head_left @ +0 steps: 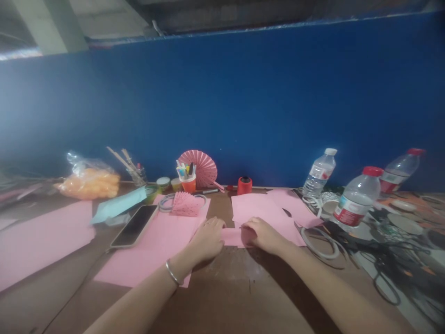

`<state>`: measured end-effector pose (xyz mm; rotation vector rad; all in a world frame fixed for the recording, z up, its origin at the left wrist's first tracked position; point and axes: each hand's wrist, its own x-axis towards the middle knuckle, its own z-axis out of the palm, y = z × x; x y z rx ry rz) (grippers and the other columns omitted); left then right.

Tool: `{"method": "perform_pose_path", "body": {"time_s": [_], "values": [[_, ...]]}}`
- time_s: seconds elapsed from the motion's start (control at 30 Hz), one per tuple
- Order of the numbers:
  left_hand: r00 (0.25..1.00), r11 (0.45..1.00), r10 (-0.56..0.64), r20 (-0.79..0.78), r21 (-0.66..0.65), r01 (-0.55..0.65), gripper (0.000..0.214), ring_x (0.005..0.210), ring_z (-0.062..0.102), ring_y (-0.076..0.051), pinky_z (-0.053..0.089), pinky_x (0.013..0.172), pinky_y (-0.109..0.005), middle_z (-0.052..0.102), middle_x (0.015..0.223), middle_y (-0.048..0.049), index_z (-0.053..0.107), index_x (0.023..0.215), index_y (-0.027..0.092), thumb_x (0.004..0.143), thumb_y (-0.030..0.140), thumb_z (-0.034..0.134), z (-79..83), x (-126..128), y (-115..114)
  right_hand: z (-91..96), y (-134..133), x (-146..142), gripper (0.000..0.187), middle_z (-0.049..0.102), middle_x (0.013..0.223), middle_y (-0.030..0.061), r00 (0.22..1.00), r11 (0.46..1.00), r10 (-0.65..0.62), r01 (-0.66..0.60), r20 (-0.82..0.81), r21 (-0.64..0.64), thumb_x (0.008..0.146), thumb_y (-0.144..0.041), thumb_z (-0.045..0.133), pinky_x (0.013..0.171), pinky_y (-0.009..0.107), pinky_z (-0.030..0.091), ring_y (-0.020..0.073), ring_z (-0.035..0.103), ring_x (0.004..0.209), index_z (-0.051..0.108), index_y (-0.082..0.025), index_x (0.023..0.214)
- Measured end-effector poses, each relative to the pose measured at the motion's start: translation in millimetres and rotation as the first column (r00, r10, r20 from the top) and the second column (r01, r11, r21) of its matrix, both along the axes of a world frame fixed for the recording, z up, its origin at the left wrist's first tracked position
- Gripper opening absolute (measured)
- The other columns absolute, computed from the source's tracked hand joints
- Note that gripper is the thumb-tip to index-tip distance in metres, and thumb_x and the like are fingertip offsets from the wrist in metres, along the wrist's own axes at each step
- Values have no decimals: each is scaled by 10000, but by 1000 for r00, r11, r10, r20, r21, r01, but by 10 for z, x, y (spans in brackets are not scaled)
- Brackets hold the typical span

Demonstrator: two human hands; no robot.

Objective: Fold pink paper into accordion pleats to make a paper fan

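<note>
My left hand point(207, 239) and my right hand point(261, 234) rest on the brown table point(225, 297), side by side. Between them lies a small pink paper piece point(233, 236); both hands press on its ends with fingers curled down. A silver bangle sits on my left wrist. A large pink sheet point(153, 246) lies under and left of my left hand. Another pink sheet point(257, 208) lies just beyond my right hand.
A phone point(135, 226), a folded pink paper fan point(186, 204), an orange pen cup point(188, 182), an open pink fan point(203, 168) and a red spool point(244, 185) stand behind. Three water bottles point(358, 199) and tangled wire rings point(382, 260) crowd the right. A blue wall backs the table.
</note>
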<state>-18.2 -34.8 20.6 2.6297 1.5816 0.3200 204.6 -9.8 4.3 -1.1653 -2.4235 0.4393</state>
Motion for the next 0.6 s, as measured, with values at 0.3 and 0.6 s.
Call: {"method": "perform_pose_path", "body": {"time_s": [0.3,0.6], "values": [[990,996,-4,-144,87,17,43,796,489,-202,362,717,-331,547,812,-36,491,811,177,810,190,450,-46,74,33,-10,-109,-62,146,547,873,58,994,977,44,-63,97,203,794,-129,478,706,284,357,172,464,801,585,-160,890],[987,989,-143,-74,21,145,161,778,484,-178,389,715,-309,537,817,-31,482,788,174,782,52,377,-74,-13,26,-8,-187,23,290,590,861,60,987,966,118,-139,105,218,895,-307,372,707,273,364,171,499,825,635,-214,975]]}}
